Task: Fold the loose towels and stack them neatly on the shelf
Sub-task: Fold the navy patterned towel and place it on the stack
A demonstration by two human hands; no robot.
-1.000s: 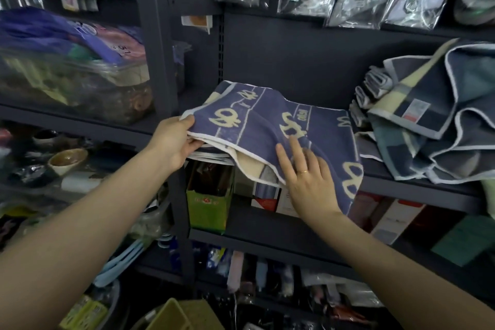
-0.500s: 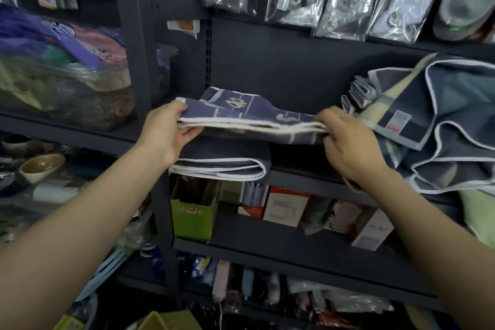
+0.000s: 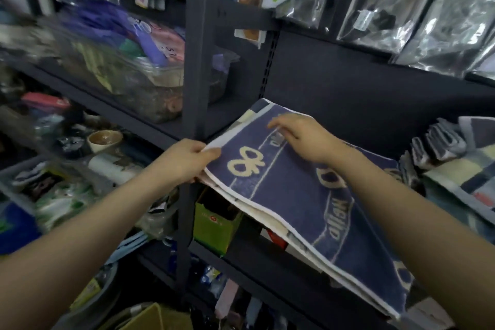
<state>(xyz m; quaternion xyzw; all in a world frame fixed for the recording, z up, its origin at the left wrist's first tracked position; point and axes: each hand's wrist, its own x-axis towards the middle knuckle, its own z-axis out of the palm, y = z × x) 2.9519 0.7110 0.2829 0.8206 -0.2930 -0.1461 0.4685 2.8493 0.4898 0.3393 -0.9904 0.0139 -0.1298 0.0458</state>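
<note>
Unfolded since earlier, blue towel [image 3: 300, 195] under right hand [image 3: 305, 139] (flat), left hand [image 3: 184, 163] pinching corner

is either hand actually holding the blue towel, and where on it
The left hand pinches the blue towel by its near left corner. The right hand only rests on top of it, fingers loose.

A navy towel [image 3: 300, 195] with cream figures lies folded on the dark shelf [image 3: 267, 270], its layered edge overhanging. The left hand [image 3: 184, 163] pinches its near-left corner; the right hand [image 3: 305, 136] rests on top. Loose towels [image 3: 455, 163] are heaped just right.
</note>
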